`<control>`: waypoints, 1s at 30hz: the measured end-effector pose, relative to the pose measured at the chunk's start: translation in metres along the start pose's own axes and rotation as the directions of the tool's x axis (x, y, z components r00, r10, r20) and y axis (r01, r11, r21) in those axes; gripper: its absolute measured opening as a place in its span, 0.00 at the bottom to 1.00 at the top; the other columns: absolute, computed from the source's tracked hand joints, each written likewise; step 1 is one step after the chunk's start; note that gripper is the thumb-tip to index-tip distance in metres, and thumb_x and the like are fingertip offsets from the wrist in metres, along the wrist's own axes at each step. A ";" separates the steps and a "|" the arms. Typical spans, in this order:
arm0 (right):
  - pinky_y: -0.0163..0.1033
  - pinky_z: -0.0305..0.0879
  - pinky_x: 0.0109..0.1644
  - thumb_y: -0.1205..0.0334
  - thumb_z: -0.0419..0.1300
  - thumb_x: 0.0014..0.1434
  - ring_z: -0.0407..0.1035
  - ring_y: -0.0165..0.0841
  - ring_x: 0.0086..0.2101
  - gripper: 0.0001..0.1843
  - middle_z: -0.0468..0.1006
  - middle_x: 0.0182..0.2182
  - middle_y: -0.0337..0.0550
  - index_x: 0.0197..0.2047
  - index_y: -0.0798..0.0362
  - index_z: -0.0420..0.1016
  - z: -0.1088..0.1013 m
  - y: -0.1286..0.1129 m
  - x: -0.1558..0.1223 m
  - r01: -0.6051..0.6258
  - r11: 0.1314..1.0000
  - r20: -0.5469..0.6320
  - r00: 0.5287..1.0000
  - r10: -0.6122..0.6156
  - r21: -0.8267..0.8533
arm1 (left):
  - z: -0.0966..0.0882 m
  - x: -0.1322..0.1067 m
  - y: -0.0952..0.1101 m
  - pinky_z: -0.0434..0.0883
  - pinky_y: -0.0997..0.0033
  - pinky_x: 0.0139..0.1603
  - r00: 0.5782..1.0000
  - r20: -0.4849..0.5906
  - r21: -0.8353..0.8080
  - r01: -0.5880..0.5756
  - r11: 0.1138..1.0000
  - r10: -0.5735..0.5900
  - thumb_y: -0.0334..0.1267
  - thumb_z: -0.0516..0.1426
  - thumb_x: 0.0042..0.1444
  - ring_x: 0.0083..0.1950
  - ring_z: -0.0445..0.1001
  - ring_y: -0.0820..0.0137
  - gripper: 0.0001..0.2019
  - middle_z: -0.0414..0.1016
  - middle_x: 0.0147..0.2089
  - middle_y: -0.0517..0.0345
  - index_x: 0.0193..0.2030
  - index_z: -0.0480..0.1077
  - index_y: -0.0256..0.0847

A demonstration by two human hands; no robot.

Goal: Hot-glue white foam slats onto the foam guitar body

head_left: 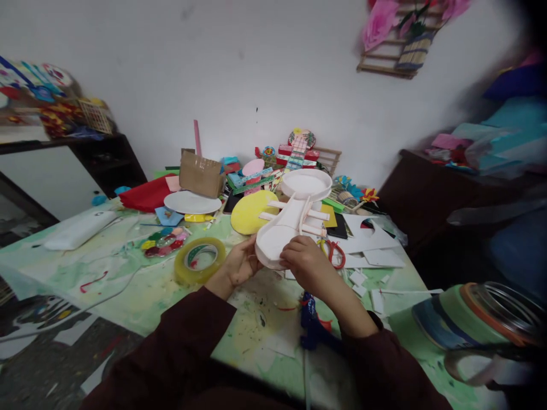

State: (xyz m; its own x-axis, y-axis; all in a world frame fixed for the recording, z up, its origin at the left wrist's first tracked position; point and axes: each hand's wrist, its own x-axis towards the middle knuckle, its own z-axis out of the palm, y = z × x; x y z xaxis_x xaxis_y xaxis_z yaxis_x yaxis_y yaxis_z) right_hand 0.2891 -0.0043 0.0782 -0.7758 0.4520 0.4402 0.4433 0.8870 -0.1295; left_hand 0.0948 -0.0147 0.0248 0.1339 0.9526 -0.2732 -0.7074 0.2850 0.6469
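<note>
Between my hands is a white cardboard craft piece (pixel 280 230), with a shallow round tray at its far end, a rounded trough at the near end and short strips sticking out from its middle. My left hand (pixel 243 262) grips the near end's left rim, thumb on the side. Curled over the near right rim are the fingers of my right hand (pixel 305 259); their tips are partly hidden. Below my right hand a blue glue gun (pixel 310 322) lies on the table. Red-handled scissors (pixel 337 254) rest just right of the piece.
Left of my hands lies a roll of clear tape (pixel 179 265), near a paint palette (pixel 164 242). A yellow disc (pixel 252 213) and a cardboard box (pixel 200 173) stand behind. White scraps (pixel 376 242) lie right; a large green jar (pixel 444 322) occupies the right corner.
</note>
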 end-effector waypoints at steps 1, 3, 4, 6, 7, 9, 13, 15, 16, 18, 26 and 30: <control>0.40 0.57 0.42 0.70 0.58 0.58 0.63 0.34 0.36 0.07 0.76 0.29 0.45 0.29 0.55 0.73 0.000 0.000 0.000 0.002 1.000 0.000 1.000 -0.002 0.001 | 0.000 -0.001 0.001 0.70 0.72 0.33 1.000 -0.007 -0.025 -0.018 1.000 0.018 0.38 0.57 0.58 0.31 0.72 0.71 0.10 0.77 0.36 0.53 0.44 0.73 0.37; 0.39 0.58 0.41 0.70 0.58 0.58 0.63 0.34 0.36 0.08 0.76 0.29 0.44 0.28 0.55 0.73 -0.001 0.002 0.000 0.009 1.000 -0.006 1.000 -0.009 0.013 | 0.000 -0.003 0.002 0.70 0.73 0.32 0.999 0.023 -0.039 -0.041 0.998 0.042 0.38 0.58 0.57 0.30 0.73 0.71 0.10 0.77 0.35 0.54 0.43 0.73 0.36; 0.39 0.58 0.40 0.70 0.58 0.58 0.63 0.34 0.35 0.07 0.76 0.29 0.44 0.28 0.55 0.73 -0.001 0.003 -0.001 0.013 1.000 -0.003 1.000 -0.013 0.020 | -0.001 -0.003 0.002 0.71 0.72 0.32 0.998 0.058 -0.030 -0.034 0.999 0.036 0.40 0.58 0.57 0.31 0.73 0.70 0.11 0.77 0.35 0.53 0.43 0.73 0.36; 0.38 0.58 0.40 0.71 0.59 0.58 0.63 0.34 0.36 0.07 0.76 0.29 0.44 0.29 0.55 0.74 -0.002 0.004 -0.001 0.017 0.999 0.018 1.000 -0.018 0.027 | -0.002 -0.004 0.002 0.72 0.69 0.34 0.996 0.093 0.014 0.004 1.000 -0.005 0.43 0.59 0.56 0.33 0.74 0.68 0.14 0.77 0.36 0.50 0.45 0.73 0.35; 0.38 0.58 0.40 0.71 0.59 0.58 0.64 0.34 0.36 0.07 0.76 0.29 0.43 0.29 0.54 0.75 -0.002 0.005 -0.001 0.018 0.999 0.033 0.999 -0.019 0.029 | -0.002 -0.004 0.001 0.73 0.68 0.34 0.997 0.078 0.036 0.011 0.999 -0.014 0.41 0.60 0.55 0.34 0.75 0.67 0.15 0.77 0.37 0.49 0.46 0.72 0.35; 0.39 0.59 0.41 0.70 0.60 0.57 0.65 0.34 0.37 0.06 0.77 0.30 0.44 0.30 0.54 0.76 -0.003 0.005 -0.002 0.013 0.999 0.050 0.999 -0.014 0.038 | -0.002 -0.006 -0.001 0.73 0.68 0.35 0.999 0.028 0.071 -0.017 0.997 0.015 0.35 0.62 0.52 0.35 0.75 0.67 0.15 0.77 0.39 0.49 0.47 0.72 0.36; 0.42 0.61 0.44 0.63 0.63 0.56 0.66 0.36 0.40 0.05 0.77 0.34 0.46 0.36 0.54 0.77 -0.012 0.004 -0.005 -0.014 0.997 -0.026 1.000 0.016 0.078 | 0.001 -0.010 -0.004 0.73 0.70 0.35 0.992 0.071 0.116 -0.116 0.986 0.109 0.33 0.63 0.49 0.37 0.75 0.67 0.18 0.77 0.45 0.51 0.49 0.72 0.39; 0.44 0.61 0.46 0.58 0.64 0.55 0.66 0.37 0.42 0.10 0.77 0.37 0.48 0.39 0.54 0.76 -0.016 0.005 -0.007 -0.027 0.995 -0.076 0.997 0.034 0.091 | 0.005 -0.012 -0.004 0.73 0.71 0.35 0.985 0.110 0.132 -0.147 0.980 0.133 0.34 0.64 0.48 0.37 0.75 0.67 0.19 0.77 0.46 0.51 0.49 0.72 0.40; 0.44 0.61 0.47 0.57 0.65 0.54 0.66 0.38 0.42 0.12 0.77 0.38 0.48 0.40 0.54 0.76 -0.017 0.005 -0.008 -0.034 0.995 -0.089 0.995 0.042 0.092 | 0.006 -0.013 -0.005 0.73 0.72 0.35 0.982 0.121 0.134 -0.164 0.977 0.148 0.34 0.64 0.48 0.37 0.75 0.68 0.19 0.76 0.47 0.51 0.49 0.72 0.40; 0.45 0.60 0.47 0.55 0.66 0.53 0.66 0.38 0.43 0.13 0.77 0.37 0.47 0.40 0.53 0.76 -0.016 0.005 -0.008 -0.040 0.996 -0.079 0.996 0.046 0.079 | 0.008 -0.013 -0.007 0.73 0.73 0.34 0.975 0.125 0.134 -0.202 0.970 0.185 0.34 0.65 0.47 0.37 0.75 0.70 0.20 0.76 0.47 0.53 0.49 0.72 0.41; 0.42 0.57 0.45 0.68 0.62 0.56 0.65 0.35 0.38 0.05 0.76 0.28 0.42 0.28 0.53 0.74 -0.003 0.000 -0.002 -0.057 0.998 -0.020 0.998 0.057 -0.027 | 0.010 -0.015 -0.012 0.74 0.72 0.35 0.968 0.118 0.155 -0.239 0.958 0.223 0.36 0.65 0.49 0.38 0.74 0.70 0.22 0.74 0.48 0.53 0.52 0.69 0.41; 0.44 0.61 0.46 0.74 0.58 0.55 0.66 0.37 0.39 0.08 0.78 0.31 0.45 0.33 0.53 0.77 -0.002 0.004 -0.004 -0.043 0.999 -0.041 0.998 0.043 0.018 | 0.011 -0.016 -0.013 0.74 0.70 0.39 0.957 0.147 0.161 -0.272 0.949 0.250 0.35 0.65 0.48 0.42 0.74 0.69 0.24 0.72 0.52 0.53 0.53 0.67 0.42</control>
State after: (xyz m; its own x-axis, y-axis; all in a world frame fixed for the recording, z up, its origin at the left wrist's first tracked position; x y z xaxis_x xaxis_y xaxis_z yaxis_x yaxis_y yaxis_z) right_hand 0.2948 -0.0030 0.0773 -0.7368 0.4857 0.4704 0.4677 0.8685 -0.1641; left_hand 0.1099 -0.0328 0.0289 0.0535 0.9986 0.0046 -0.5958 0.0283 0.8026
